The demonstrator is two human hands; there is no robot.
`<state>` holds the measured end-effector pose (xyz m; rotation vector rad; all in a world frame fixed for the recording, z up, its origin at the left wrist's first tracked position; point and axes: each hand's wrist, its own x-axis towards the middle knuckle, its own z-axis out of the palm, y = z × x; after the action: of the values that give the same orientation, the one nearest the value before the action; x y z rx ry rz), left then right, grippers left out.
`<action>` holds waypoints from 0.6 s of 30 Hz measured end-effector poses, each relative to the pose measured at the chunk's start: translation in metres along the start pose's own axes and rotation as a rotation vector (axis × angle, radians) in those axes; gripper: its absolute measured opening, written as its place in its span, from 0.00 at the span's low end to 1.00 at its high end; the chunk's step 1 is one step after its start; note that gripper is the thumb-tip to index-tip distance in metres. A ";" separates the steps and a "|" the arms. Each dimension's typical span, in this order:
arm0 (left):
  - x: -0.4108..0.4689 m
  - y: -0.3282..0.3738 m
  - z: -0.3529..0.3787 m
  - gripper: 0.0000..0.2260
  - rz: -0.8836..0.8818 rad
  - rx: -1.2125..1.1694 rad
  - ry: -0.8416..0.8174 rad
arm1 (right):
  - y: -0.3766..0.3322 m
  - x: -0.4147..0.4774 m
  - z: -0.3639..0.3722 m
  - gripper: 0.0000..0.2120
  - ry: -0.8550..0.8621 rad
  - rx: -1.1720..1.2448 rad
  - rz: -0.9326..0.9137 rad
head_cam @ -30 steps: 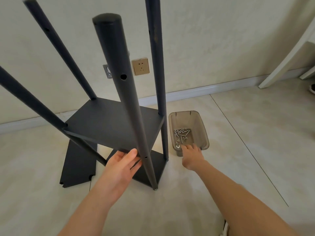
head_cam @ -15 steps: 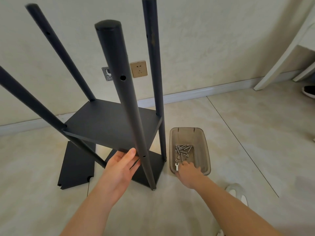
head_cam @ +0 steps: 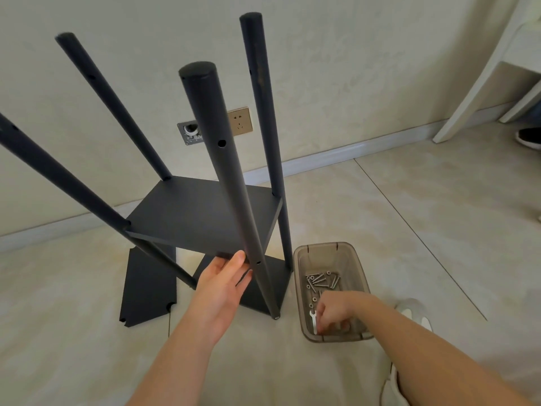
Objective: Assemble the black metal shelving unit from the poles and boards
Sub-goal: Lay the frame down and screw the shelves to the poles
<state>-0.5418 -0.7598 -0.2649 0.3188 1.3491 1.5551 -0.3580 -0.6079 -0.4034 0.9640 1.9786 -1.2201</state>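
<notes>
Your shelving unit [head_cam: 187, 212]: four poles [head_cam: 225, 159] up, two boards [head_cam: 279, 285] fitted. Left of it, one loose board [head_cam: 149, 285], not yet mounted. Right of it, tray [head_cam: 322, 245]; your right hand [head_cam: 336, 310] inside, fingers curled by screws [head_cam: 320, 279], grip unclear. Your left hand [head_cam: 222, 285], fingers straight, props its front.
</notes>
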 end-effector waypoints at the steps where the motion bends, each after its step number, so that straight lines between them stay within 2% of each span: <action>1: 0.000 0.000 0.001 0.22 0.002 -0.005 -0.010 | 0.000 0.002 0.002 0.04 0.001 -0.001 0.014; 6: 0.000 0.001 0.001 0.22 -0.019 0.032 0.000 | 0.008 0.017 0.017 0.12 0.141 -0.052 0.069; 13: -0.001 -0.003 0.001 0.23 -0.032 0.008 0.014 | 0.024 0.048 0.029 0.14 0.180 -0.085 0.115; 18: 0.000 -0.006 0.003 0.22 -0.023 -0.024 0.030 | 0.036 0.068 0.017 0.20 0.281 -0.036 0.112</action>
<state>-0.5366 -0.7589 -0.2689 0.2652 1.3524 1.5613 -0.3631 -0.5949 -0.4807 1.2669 2.1181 -1.0295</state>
